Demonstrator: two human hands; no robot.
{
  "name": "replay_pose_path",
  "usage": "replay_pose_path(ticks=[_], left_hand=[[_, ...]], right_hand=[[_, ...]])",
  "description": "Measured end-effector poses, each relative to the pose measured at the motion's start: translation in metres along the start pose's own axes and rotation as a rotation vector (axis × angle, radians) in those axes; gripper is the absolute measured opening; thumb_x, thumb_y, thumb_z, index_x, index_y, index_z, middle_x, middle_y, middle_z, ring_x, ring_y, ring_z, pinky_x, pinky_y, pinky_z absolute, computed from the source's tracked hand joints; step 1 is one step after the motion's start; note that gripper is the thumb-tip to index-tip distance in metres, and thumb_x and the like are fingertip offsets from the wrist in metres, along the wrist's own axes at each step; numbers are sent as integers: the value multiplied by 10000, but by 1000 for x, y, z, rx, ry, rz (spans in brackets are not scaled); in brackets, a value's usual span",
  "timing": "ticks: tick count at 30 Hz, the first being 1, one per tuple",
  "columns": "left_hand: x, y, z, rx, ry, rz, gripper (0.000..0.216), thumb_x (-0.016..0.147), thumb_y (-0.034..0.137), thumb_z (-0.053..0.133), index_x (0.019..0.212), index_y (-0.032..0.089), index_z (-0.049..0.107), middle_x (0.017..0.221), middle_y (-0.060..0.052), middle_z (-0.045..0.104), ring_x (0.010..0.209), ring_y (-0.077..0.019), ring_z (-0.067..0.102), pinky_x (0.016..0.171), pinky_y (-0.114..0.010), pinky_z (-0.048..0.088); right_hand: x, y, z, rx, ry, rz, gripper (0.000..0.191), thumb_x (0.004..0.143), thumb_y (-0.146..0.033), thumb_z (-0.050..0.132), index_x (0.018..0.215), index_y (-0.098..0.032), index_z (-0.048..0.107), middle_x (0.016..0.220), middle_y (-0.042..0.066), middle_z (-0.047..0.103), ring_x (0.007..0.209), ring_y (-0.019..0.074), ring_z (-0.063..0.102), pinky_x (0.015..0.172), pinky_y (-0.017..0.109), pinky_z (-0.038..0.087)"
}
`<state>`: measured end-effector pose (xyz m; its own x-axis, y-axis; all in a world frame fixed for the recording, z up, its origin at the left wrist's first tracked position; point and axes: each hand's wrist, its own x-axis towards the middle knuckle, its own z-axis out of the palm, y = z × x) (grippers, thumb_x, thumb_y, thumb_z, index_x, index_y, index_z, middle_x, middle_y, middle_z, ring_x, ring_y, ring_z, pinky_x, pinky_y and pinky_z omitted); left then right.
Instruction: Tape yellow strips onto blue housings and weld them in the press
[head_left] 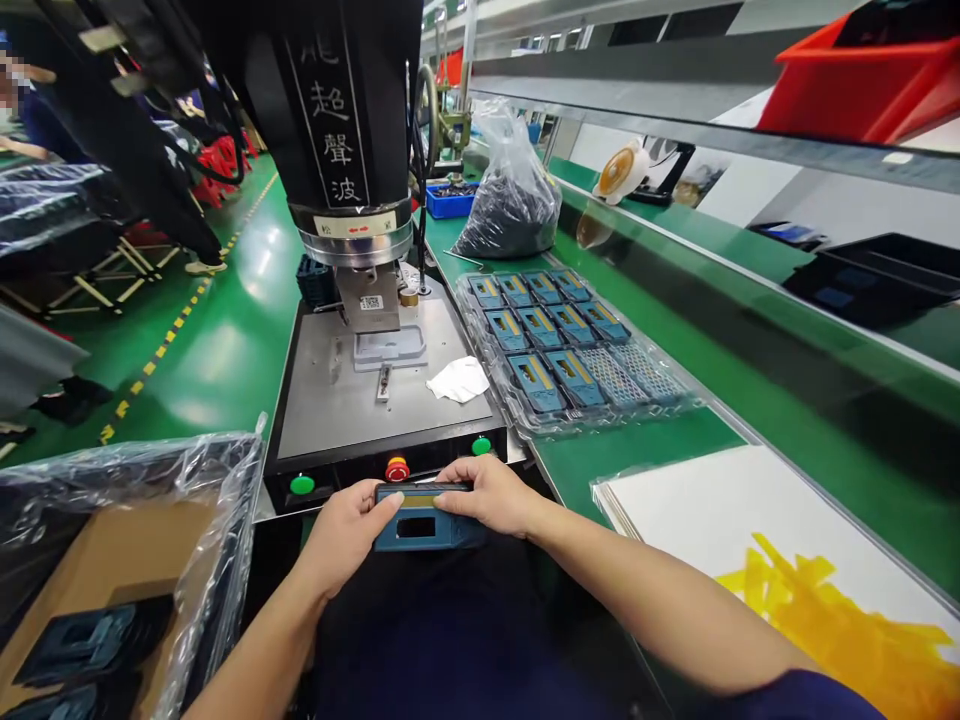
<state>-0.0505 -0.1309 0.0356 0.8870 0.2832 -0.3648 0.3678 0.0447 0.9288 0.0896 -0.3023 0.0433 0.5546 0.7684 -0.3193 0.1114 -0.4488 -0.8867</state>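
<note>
- Nearest us, our left hand (349,530) and right hand (487,495) are closed on the blue housing (420,525), held just before the press (330,400).
- We judge it is in-hand handling; reaching the far fixture (390,348) calls for a level carry.

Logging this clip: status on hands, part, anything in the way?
Left hand, right hand both grip blue housing, in front of press. White cloth on its bed beside fixture.

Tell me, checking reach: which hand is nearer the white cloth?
Right. Both hold the blue housing; the right hand is just below the white cloth, the left hand farther left.
</note>
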Motion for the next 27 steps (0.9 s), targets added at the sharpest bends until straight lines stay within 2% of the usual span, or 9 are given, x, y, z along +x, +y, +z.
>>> replay_pose_path(ticks=[9, 12, 15, 17, 19, 20, 22, 24, 27], left_hand=[[-2, -17, -5, 205, 115, 33, 397, 735, 546, 611, 823, 165, 678, 677, -16, 646, 596, -162, 563, 556, -260, 431], [0, -19, -4, 279, 135, 39, 405, 750, 560, 582, 849, 179, 678, 689, -23, 656, 634, -185, 591, 593, -280, 453], [1, -21, 7, 446, 284, 57, 501, 766, 580, 554, 1076, 194, 629, 927, -77, 694, 861, -255, 636, 763, -351, 481], [1, -20, 17, 584, 436, 66, 729, 696, 604, 627, 1277, 183, 496, 1166, -138, 631, 1058, -316, 591, 874, -412, 456], [1, -18, 24, 667, 521, 78, 936, 604, 616, 704, 1363, 167, 389, 1298, -180, 542, 1151, -356, 539, 908, -441, 442], [1, -17, 26, 678, 526, 90, 944, 596, 618, 710, 1361, 166, 390, 1305, -183, 535, 1148, -358, 543, 900, -438, 447], [1, -14, 25, 664, 473, 94, 761, 688, 614, 634, 1301, 193, 469, 1189, -143, 616, 1040, -321, 607, 858, -412, 458], [1, -12, 20, 597, 396, 56, 559, 806, 586, 496, 1228, 223, 548, 920, -71, 692, 829, -259, 659, 775, -374, 467], [2, -11, 13, 411, 321, -7, 488, 857, 561, 411, 1157, 231, 608, 636, 4, 630, 600, -197, 619, 630, -314, 450]], right_hand=[[0, 6, 10, -147, 12, -84, 151, 738, -327, 685, 803, -198, 729, 675, -24, 632, 611, 127, 528, 572, 232, 377], [2, 14, 14, -149, 3, -103, 157, 757, -328, 667, 826, -200, 726, 683, -20, 635, 631, 135, 541, 582, 233, 389], [0, 19, 20, -124, 10, -195, 217, 849, -334, 557, 929, -207, 713, 799, 2, 676, 727, 160, 587, 671, 255, 436], [-5, 19, 28, -59, 30, -270, 299, 919, -334, 436, 1034, -219, 687, 929, 22, 690, 836, 178, 612, 760, 281, 458], [-10, 19, 35, 11, 60, -296, 352, 949, -339, 366, 1103, -228, 661, 1019, 36, 683, 923, 189, 617, 830, 302, 463], [-13, 20, 38, 36, 80, -284, 357, 950, -347, 364, 1114, -230, 658, 1033, 41, 682, 938, 194, 618, 847, 310, 464], [-16, 25, 42, 70, 110, -225, 354, 942, -370, 382, 1107, -230, 662, 1020, 43, 686, 925, 202, 623, 850, 328, 470], [-16, 32, 43, 122, 112, -158, 354, 930, -399, 412, 1092, -218, 668, 1005, 47, 689, 914, 211, 624, 853, 347, 473], [-16, 40, 39, 212, 70, -85, 371, 916, -428, 431, 1078, -187, 663, 1000, 65, 688, 914, 223, 620, 851, 368, 480]])
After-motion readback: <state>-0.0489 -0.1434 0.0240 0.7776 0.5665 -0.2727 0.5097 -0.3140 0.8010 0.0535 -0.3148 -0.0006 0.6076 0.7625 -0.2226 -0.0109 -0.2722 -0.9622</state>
